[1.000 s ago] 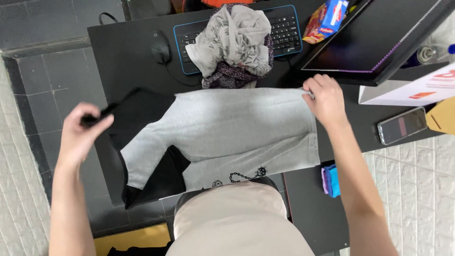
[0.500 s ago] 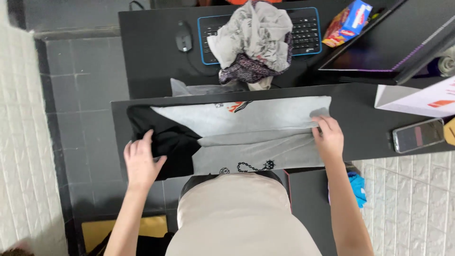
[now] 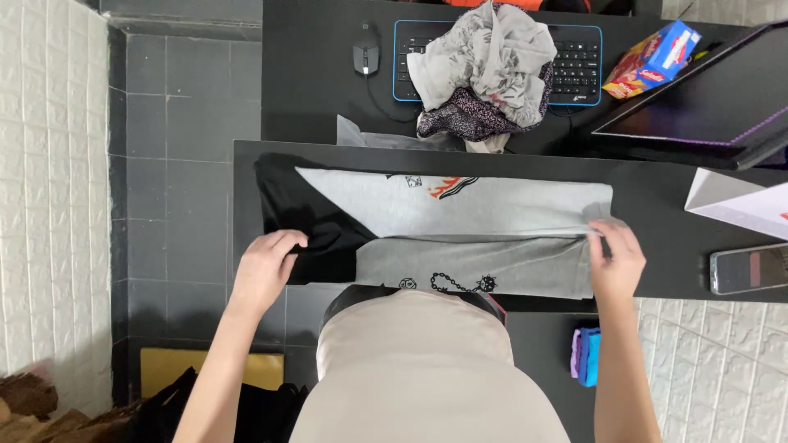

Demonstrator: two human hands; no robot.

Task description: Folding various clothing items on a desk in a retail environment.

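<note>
A grey shirt with black sleeves point(image 3: 460, 221) lies folded lengthwise on the black table point(image 3: 657, 205). My left hand point(image 3: 267, 267) presses flat on its black sleeve end at the left. At the shirt's right edge my right hand point(image 3: 616, 258) pinches the grey fabric. A small printed design shows on the upper fold and a chain pattern on the lower fold.
A heap of crumpled clothes point(image 3: 484, 70) covers a blue-edged keyboard point(image 3: 579, 70) on the far desk, with a mouse point(image 3: 366, 56) to its left. At the right are a snack box point(image 3: 652, 57), a dark monitor point(image 3: 706, 107), white paper point(image 3: 739, 205) and a phone point(image 3: 749, 269).
The shirt's near and far sides have been folded inward into a long strip. My left hand came down onto the black sleeve; my right hand moved to the shirt's right edge.
</note>
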